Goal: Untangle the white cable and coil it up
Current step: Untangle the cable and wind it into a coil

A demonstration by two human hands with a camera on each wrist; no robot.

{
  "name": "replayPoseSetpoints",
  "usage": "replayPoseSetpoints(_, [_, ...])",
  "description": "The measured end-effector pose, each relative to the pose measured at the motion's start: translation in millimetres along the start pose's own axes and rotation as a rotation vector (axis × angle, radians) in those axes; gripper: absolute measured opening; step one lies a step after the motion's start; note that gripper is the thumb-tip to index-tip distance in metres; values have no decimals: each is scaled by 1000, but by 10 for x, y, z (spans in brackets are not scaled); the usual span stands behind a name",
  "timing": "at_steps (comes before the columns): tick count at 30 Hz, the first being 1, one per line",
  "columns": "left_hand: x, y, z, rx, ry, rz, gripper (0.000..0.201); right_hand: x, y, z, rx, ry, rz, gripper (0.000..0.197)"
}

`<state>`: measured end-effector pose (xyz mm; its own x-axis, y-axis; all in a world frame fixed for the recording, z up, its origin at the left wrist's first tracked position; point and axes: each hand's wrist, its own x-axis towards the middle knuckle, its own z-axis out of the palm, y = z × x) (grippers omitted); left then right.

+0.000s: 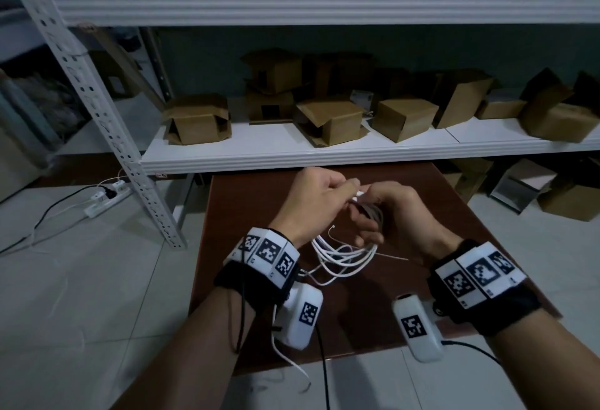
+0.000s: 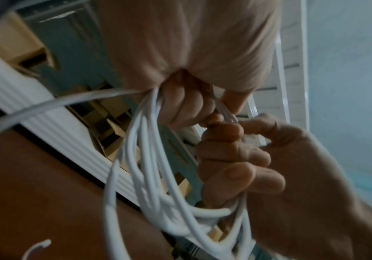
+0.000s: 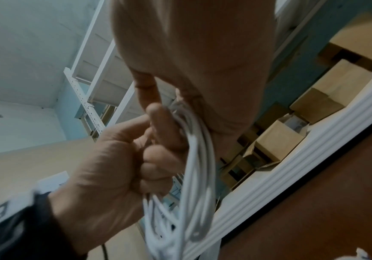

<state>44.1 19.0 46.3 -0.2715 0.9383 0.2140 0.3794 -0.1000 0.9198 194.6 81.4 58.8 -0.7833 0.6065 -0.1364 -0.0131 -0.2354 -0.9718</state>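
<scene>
- Nearest the wearer, a loose strand of the white cable point(image 1: 337, 258) trails off the table's point(image 1: 406, 322) near edge, past the left wrist.
- Above the table, the gathered loops hang downward from both hands, long axis roughly vertical.
- The right hand point(image 1: 380, 211) has its fingers curled round the top of the bundle, holding the loops together.
- The left hand point(image 1: 319, 192), touching the right, pinches a strand with a small white end piece at the bundle's top; it seems nearer the free end, so it would likely feed the next loop.
- Beyond stands a shelf point(image 1: 324, 153) of cardboard boxes point(image 1: 198, 118).
</scene>
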Motion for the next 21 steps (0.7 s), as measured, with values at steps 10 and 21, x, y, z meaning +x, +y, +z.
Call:
replayPoseSetpoints(10, [-61, 57, 144, 266, -61, -52, 25, -35, -39, -147, -434, -18, -21, 22])
replayPoseSetpoints(21, [13, 35, 172, -103, 89, -101, 45, 4, 40, 82, -384, 279, -124, 44])
